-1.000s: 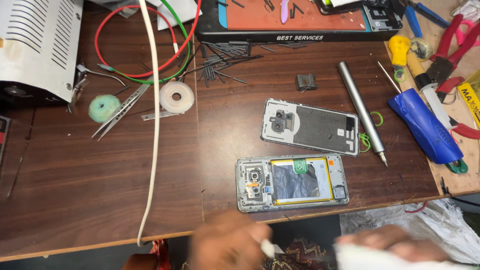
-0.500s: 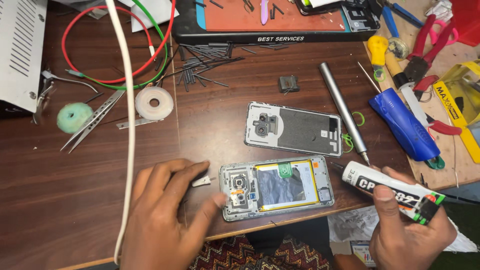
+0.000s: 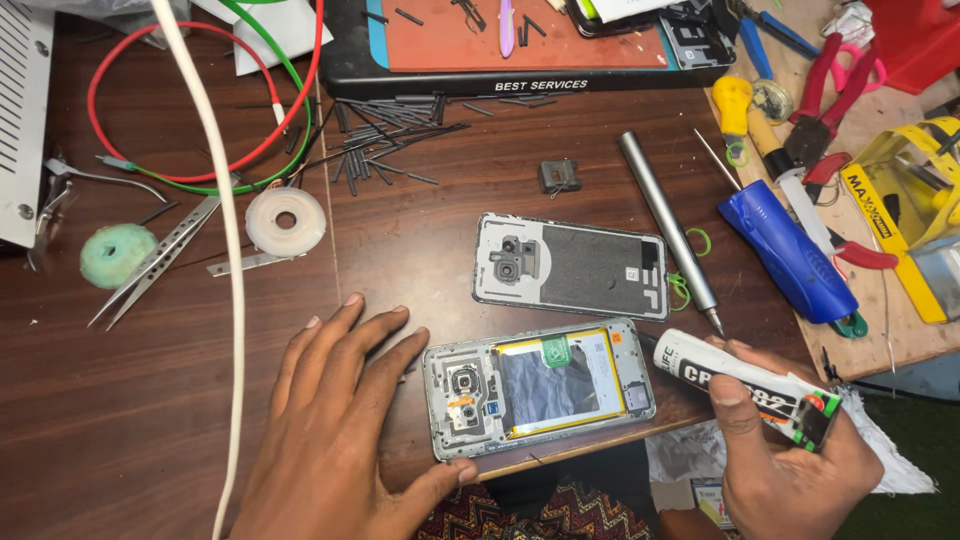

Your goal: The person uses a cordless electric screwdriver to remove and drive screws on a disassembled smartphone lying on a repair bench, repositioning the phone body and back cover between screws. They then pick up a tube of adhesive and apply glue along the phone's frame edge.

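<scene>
My left hand (image 3: pixel 340 430) lies flat and open, touching the opened phone (image 3: pixel 540 388) near the table edge. My right hand (image 3: pixel 790 465) squeezes a glue tube (image 3: pixel 745 385); I can't see its tip well.

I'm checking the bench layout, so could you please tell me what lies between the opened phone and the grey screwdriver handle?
In the head view, the removed back cover lies between the opened phone and the grey screwdriver handle.

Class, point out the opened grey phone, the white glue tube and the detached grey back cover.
Opened grey phone (image 3: pixel 540 388), head view, battery.
White glue tube (image 3: pixel 745 385), head view, barrel.
Detached grey back cover (image 3: pixel 590 270), head view, dark centre.
</scene>
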